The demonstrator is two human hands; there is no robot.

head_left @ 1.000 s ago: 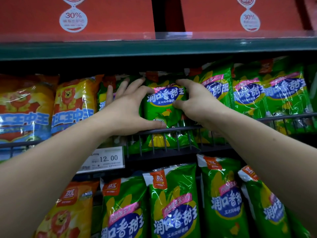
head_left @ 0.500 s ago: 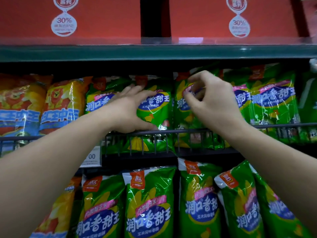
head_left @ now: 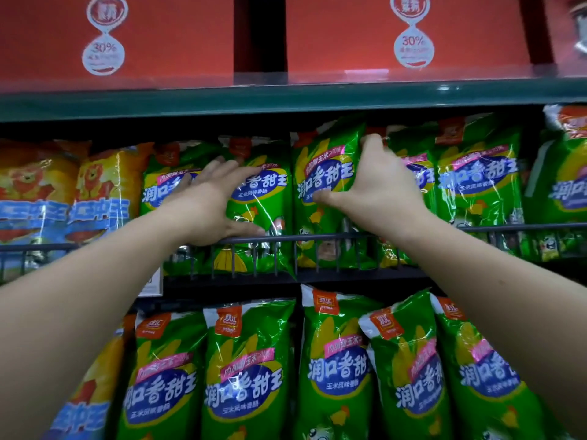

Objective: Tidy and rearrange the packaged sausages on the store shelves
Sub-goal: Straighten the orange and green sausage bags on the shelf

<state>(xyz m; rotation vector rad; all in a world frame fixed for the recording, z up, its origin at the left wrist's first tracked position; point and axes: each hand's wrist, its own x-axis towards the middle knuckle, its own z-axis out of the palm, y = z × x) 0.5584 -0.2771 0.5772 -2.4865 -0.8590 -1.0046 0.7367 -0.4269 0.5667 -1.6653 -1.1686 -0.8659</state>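
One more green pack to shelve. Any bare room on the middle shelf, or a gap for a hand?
The green packs stand edge to edge behind the wire rail, left hand pressing one, right hand gripping another. Open space: the dark strip between pack tops and green shelf edge, tallest above the orange packs; also the gap between the red boxes above.

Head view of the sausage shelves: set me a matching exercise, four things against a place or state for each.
Things:
1. left hand
2. right hand
3. red boxes
4. orange lion packs

Places or states:
A. on the top shelf
B. far left of the middle shelf
C. grips the middle green pack by its upper edge
D. lies flat on the neighbouring green pack, thumb at the wire rail

Pairs: 1-D, 2-C, 3-A, 4-B.
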